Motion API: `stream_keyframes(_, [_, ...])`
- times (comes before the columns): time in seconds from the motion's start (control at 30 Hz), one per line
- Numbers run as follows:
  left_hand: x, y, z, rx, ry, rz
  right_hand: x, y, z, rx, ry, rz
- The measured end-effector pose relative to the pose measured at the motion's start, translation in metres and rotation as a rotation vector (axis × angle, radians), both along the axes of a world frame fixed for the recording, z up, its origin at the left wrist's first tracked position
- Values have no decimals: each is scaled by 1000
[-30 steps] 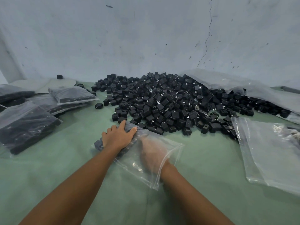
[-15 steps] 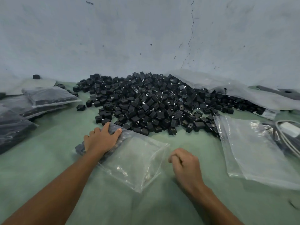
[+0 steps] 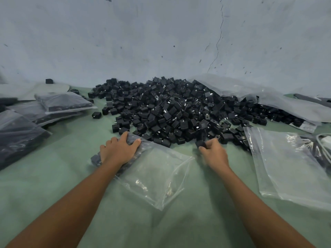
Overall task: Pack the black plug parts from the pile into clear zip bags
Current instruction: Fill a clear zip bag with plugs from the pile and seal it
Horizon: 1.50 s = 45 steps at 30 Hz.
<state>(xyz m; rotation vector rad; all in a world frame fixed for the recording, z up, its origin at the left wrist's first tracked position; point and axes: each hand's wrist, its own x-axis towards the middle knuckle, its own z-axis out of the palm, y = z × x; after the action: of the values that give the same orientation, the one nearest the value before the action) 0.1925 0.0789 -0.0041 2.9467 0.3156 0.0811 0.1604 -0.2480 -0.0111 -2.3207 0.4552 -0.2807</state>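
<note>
A big pile of black plug parts [image 3: 172,111] lies on the green table against the wall. In front of it lies a clear zip bag [image 3: 157,174] with a few black parts in its far left end. My left hand [image 3: 118,149] lies on top of that end, fingers curled over the parts inside the bag. My right hand [image 3: 214,153] is at the pile's near edge and pinches one black plug part [image 3: 200,144] between thumb and fingers. The bag's open mouth faces right, toward my right hand.
Several filled bags [image 3: 59,106] are stacked at the left. Empty clear bags [image 3: 290,165] lie at the right, with a large crumpled plastic sheet [image 3: 268,99] behind them. White cables [image 3: 325,142] show at the right edge. One loose part [image 3: 96,115] sits left of the pile.
My right hand came out of the bag, moved right and forward to the pile's edge, and took hold of one black part. My left hand stayed on the bag.
</note>
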Motion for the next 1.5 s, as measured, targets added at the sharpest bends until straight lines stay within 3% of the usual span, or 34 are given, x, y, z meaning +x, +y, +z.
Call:
stream_keyframes(0.2, [-2, -2, 3, -7, 16, -3, -83, 5, 24, 272, -105, 119])
stream_keyframes(0.37, [-1, -2, 3, -15, 25, 3, -146, 35, 23, 371, 9, 395])
stream_keyframes(0.47, [-2, -2, 2, -18, 28, 3, -139, 70, 23, 571, 61, 461])
stream_keyframes(0.6, [-2, -2, 3, -25, 27, 2, -106, 108, 23, 655, 120, 545])
stream_keyframes(0.77, [-5, -2, 6, -41, 33, -4, -78, 140, 24, 925, 338, 638])
stream_keyframes(0.8, [-6, -2, 6, -43, 30, -9, -75, 146, 24, 882, 338, 663])
stream_keyframes(0.9, [-6, -3, 6, -48, 21, -13, -67, 161, 27, 453, 213, 829])
stream_keyframes(1.0, [-7, -4, 8, -52, 43, -2, -67, 170, 23, 576, 158, 914])
stream_keyframes(1.13, [-7, -3, 8, -52, 52, 4, -73, 175, 11, 801, 260, 866])
stream_keyframes(1.3, [-5, 0, 15, -90, 123, -11, -81, 179, 10, 379, 121, 737])
stream_keyframes(1.37, [-1, 5, 20, -201, 186, -10, -82, 180, 10, 320, 86, 764])
stream_keyframes(1.5, [5, 17, 34, -736, 268, -13, -82, 179, 12, 270, 53, 833])
